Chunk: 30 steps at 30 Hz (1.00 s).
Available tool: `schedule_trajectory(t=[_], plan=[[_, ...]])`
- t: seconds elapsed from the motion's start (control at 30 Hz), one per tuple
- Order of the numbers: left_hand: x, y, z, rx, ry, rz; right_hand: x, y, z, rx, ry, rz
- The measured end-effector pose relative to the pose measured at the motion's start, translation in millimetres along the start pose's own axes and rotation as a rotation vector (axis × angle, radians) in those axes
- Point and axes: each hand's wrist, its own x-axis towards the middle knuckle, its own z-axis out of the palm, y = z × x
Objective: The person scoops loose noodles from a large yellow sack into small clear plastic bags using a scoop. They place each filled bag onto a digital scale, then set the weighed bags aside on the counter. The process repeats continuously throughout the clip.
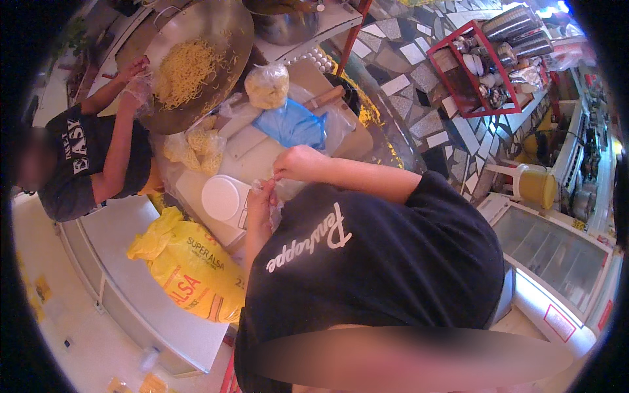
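Note:
My right hand (297, 163) pinches at the edge of a thin clear plastic bag (276, 213). Close against it, my left hand (264, 196) grips the same bag, whose lower part hangs by my wrist. Beside my left hand a white kitchen scale (221, 198) rests on the table. Beyond it lie tied clear bags of yellow noodles (199, 147). A blue plastic bag (291, 124) lies past my right hand, with a fuller clear bag of yellow food (267, 87) next to it.
A co-worker's plastic-covered hand (137, 93) is at a large metal wok of yellow noodles (186, 73). A yellow sack (196, 275) stands left of me. Eggs (319, 60) lie past the bags. A red-framed rack (474, 73) and a glass-topped freezer (550, 250) are to the right.

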Motion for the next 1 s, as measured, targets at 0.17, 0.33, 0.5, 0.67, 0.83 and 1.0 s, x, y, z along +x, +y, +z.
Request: schedule_trajectory(t=[0.17, 0.33, 0.5, 0.67, 0.83, 1.0], plan=[[13, -10, -28, 0.718, 0.281, 0.248, -16, 13, -2, -0.264, -0.141, 0.086], [18, -1, -34, 0.303, 0.168, -0.045, -11, 10, -8, -0.178, -0.186, -0.018], [13, 7, -6, 0.012, 0.057, -0.066, 19, 5, 3, -0.040, 0.024, -0.433], [4, 1, 4, -0.357, -0.147, -0.161, 32, 15, 10, 0.368, -0.251, 0.058], [8, 4, 1, 0.630, 0.205, 0.263, 23, 17, 24, 0.418, -0.204, 0.194], [18, 2, 13, 1.192, 0.380, 0.688, 28, 13, 42, 0.284, -0.101, 0.271]])
